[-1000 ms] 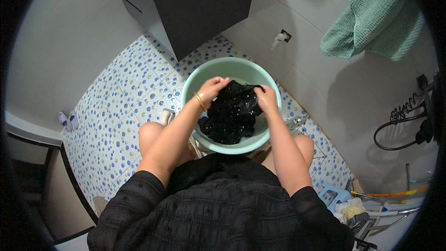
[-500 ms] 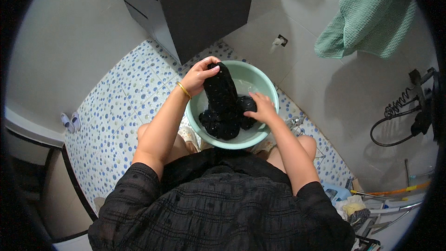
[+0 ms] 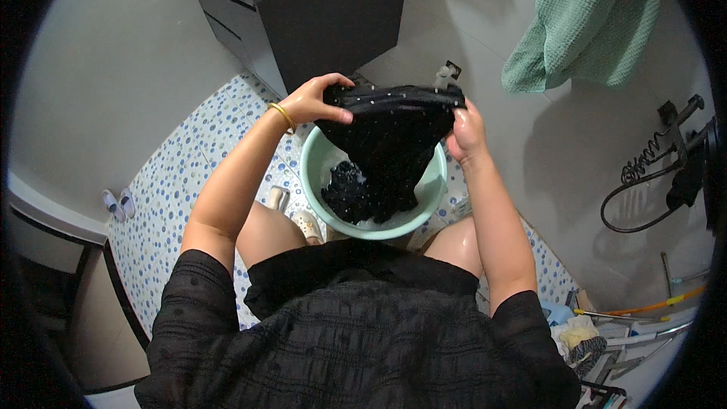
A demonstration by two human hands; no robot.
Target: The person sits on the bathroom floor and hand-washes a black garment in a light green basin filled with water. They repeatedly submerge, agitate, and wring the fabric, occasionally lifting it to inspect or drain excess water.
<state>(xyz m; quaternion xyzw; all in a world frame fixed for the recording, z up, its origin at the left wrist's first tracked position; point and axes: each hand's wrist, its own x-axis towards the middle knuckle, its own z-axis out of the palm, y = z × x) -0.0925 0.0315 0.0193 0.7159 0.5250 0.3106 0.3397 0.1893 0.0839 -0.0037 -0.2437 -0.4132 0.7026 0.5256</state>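
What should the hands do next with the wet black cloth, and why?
Probably lower it a little and squeeze it over the basin. The left hand and right hand hold the black cloth stretched above the basin, its lower end hanging inside, so water would fall back in.

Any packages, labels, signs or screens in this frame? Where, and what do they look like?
None that can be made out.
The clutter at lower right is too small to tell whether it includes packaging.
The hands hold only a black dotted garment over a green basin.
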